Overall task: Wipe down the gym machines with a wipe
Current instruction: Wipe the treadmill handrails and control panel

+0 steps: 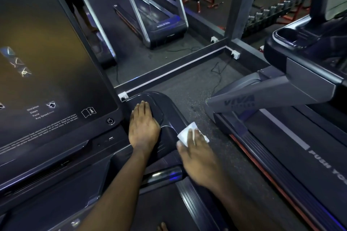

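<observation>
Left hand (143,127) lies flat, fingers together, on top of the treadmill's side arm (169,107), bracing; right hand (197,157), blurred, presses the white wipe (185,133) under straight fingers against that arm's outer right edge. Best, I'd say, to keep the fingers flat on the wipe and run long overlapping strokes along the edge and round the curve; then shift the bracing hand and cover its patch too. One container in sight: the cup well (287,36) on the neighbouring treadmill (281,99), too dark to tell its contents.
</observation>
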A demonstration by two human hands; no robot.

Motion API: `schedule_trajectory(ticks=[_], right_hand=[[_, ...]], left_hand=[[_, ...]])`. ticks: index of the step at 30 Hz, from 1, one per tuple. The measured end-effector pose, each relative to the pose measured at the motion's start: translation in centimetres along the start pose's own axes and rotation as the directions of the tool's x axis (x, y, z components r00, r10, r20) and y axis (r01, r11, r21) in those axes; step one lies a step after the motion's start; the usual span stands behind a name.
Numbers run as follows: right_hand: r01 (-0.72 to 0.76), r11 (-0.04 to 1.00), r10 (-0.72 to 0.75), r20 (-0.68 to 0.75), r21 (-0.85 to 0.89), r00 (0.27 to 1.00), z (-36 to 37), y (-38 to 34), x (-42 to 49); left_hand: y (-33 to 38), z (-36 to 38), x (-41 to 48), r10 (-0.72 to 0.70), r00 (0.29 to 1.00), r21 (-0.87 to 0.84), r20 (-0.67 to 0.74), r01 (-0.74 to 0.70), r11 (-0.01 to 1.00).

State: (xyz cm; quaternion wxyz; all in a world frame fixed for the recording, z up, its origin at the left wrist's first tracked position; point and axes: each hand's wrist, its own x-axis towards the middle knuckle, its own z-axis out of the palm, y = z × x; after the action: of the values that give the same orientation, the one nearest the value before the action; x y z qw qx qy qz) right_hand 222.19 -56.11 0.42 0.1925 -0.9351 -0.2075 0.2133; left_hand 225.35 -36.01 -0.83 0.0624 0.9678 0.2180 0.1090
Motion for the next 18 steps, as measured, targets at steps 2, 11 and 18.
schedule_trajectory(ticks=[2,11,18], right_hand=[[0.001,1.000,-0.004,-0.098,-0.031,0.995,1.7,-0.7,-1.3],[-0.239,0.888,0.220,0.095,0.392,0.971,-3.0,-0.5,4.7],[-0.066,0.859,0.041,0.061,0.508,0.997,-3.6,-3.5,15.7]], left_hand=[[0.0,-0.1,0.0,-0.001,1.000,-0.019,0.011,0.001,1.000],[-0.8,-8.7,1.6,0.196,0.976,-0.258,-0.097,-0.215,0.942],[-4.9,-17.2,7.6,0.413,0.815,-0.064,-0.407,-0.477,0.877]])
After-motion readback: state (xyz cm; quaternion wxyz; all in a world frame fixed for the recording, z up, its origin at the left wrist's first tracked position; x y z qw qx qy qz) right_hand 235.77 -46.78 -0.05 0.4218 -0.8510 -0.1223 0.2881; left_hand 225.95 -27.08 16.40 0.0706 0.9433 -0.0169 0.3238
